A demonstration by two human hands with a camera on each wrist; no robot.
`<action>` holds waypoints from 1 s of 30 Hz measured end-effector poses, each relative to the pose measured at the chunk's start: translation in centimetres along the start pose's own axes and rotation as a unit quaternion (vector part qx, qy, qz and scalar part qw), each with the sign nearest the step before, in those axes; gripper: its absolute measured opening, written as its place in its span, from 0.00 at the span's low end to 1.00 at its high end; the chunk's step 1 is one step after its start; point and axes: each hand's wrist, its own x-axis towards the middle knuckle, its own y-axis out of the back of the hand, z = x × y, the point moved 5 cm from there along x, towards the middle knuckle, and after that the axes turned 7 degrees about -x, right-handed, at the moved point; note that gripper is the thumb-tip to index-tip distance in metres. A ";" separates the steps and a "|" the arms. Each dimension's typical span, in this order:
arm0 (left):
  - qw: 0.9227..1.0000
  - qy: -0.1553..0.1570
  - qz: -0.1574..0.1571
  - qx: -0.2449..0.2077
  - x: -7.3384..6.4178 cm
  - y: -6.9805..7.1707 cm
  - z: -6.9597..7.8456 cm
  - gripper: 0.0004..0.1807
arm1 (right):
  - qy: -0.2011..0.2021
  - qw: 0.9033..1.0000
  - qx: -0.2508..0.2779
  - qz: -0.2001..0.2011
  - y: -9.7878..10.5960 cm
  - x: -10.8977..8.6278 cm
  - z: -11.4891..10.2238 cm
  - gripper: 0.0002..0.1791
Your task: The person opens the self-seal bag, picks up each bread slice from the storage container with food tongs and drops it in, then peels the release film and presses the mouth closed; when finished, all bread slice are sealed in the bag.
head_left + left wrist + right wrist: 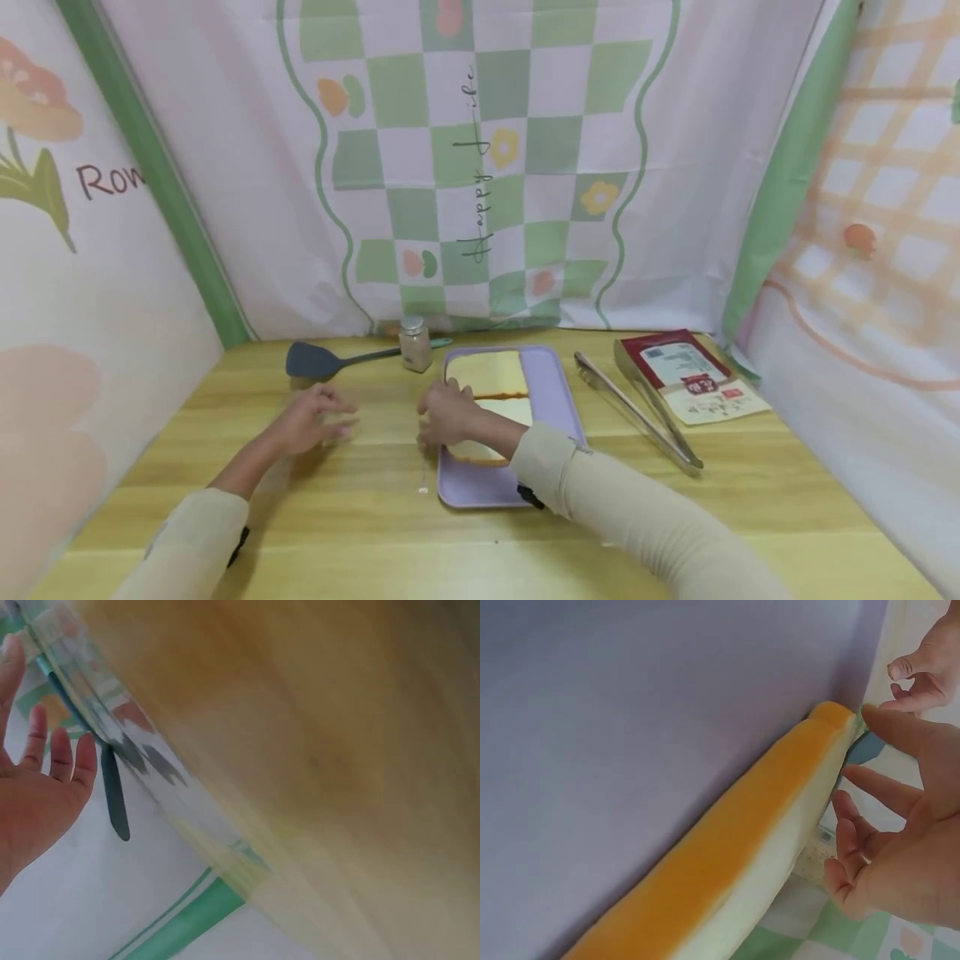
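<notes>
Two bread slices (487, 372) lie on the purple tray (551, 392), right hand (448, 413) by its left edge, left hand (311, 419) over the tabletop (375, 533), both grips loose, holding nothing; likely placing/straightening step, next move probably calls for light touch.

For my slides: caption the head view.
Right hand near left edge of a lilac tray holding two bread slices; left hand empty.

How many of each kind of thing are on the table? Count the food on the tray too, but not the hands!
Bread slices: 2
Purple tray: 1
Spatula: 1
Jar: 1
Tongs: 1 pair
Packet: 1
Total: 7
</notes>
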 end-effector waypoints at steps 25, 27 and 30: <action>0.999 -0.003 -0.033 -0.043 0.1 -1.2 -0.7 0.14 | 0.009 0.997 -0.062 -0.047 -1.1 0.3 0.2 0.12; 0.999 -0.001 -0.032 -0.040 0.1 -1.3 -0.9 0.14 | 0.009 0.997 -0.063 -0.049 -1.1 0.2 0.2 0.13; 0.999 0.009 -0.025 -0.032 0.1 -1.4 -1.1 0.11 | 0.011 0.996 -0.070 -0.051 -1.2 0.2 0.2 0.14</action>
